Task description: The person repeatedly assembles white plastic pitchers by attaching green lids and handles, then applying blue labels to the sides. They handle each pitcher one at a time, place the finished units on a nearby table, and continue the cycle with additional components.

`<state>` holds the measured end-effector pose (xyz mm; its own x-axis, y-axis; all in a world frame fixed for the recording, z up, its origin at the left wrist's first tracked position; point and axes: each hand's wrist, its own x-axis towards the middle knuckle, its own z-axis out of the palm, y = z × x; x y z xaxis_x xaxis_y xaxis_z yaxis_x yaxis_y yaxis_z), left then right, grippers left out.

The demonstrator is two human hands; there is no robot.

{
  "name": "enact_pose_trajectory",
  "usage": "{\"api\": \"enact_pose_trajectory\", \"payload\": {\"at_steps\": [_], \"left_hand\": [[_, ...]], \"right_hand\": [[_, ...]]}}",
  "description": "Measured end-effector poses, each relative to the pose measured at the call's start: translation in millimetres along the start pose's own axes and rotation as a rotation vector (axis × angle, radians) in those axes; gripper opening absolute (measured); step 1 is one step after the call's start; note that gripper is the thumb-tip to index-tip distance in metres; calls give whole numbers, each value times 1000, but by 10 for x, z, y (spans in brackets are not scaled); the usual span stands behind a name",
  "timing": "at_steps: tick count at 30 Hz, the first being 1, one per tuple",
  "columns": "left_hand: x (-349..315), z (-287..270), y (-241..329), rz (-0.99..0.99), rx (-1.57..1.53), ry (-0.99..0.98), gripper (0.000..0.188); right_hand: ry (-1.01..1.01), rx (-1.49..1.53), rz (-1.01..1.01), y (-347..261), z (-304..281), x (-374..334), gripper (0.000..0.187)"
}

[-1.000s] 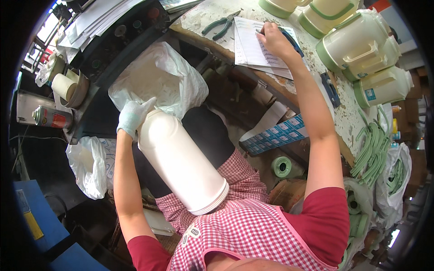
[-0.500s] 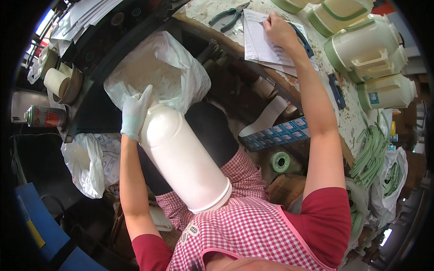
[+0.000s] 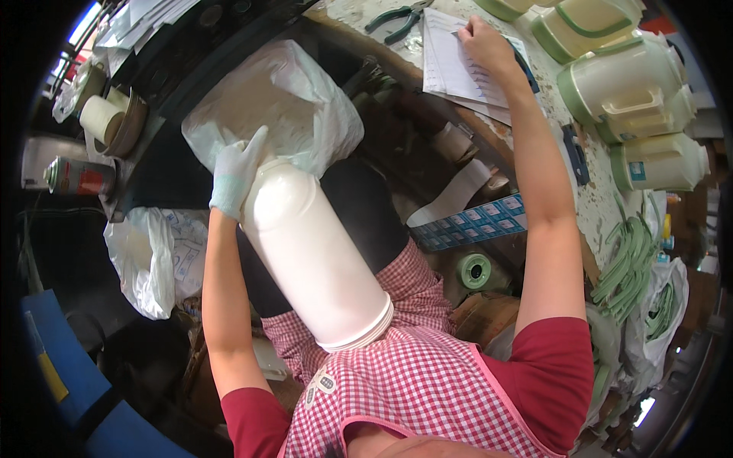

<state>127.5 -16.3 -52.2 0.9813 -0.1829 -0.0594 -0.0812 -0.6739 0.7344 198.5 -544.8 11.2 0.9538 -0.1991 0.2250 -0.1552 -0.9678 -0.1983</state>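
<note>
A smooth white plastic bottle-shaped shell [image 3: 317,259] lies slanted across my lap, its threaded end against my checked apron. My left hand [image 3: 235,175], in a white knit glove, grips the narrower far end, one finger stretched out along it. Just beyond, a translucent plastic bag [image 3: 321,114] hangs open beside that hand. Out on the bench, my bare right hand [image 3: 487,47] rests over a stack of printed white sheets [image 3: 450,69]. Its fingers are curled together, and what they pinch, if anything, is too small to make out.
Green-handled pliers [image 3: 393,23] lie left of the sheets on the worn bench [image 3: 599,206]. Cream-and-green jugs [image 3: 622,84] stand at the right, above bundled green strips [image 3: 630,267]. A blue label strip [image 3: 477,223] hangs below the bench edge. A spray can [image 3: 80,177] stands far left.
The whole view has shifted slightly, with the bench things now further right. Both hands keep about the same places on the shell and the sheets.
</note>
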Motion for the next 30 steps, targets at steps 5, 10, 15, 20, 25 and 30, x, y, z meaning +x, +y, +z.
{"api": "enact_pose_trajectory", "payload": {"at_steps": [5, 10, 15, 20, 25, 30], "left_hand": [[-62, 4, 35, -94, 112, 32, 34], [-581, -89, 165, 271, -138, 458, 27], [-1365, -130, 202, 175, -560, 233, 35], [-1643, -14, 193, 191, -576, 138, 48], [-1630, 24, 201, 152, -681, 141, 50], [-1652, 57, 227, 139, -605, 151, 54]], "right_hand": [[-91, -135, -125, 227, 134, 321, 46], [-103, -131, -62, 182, 27, 473, 52], [262, 22, -110, -871, -410, -419, 47], [-289, 1126, -13, -2272, -327, -2332, 25], [-336, 1289, 75, -2646, 74, -3092, 29], [-277, 1199, 8, -2702, 222, -3119, 28]]}}
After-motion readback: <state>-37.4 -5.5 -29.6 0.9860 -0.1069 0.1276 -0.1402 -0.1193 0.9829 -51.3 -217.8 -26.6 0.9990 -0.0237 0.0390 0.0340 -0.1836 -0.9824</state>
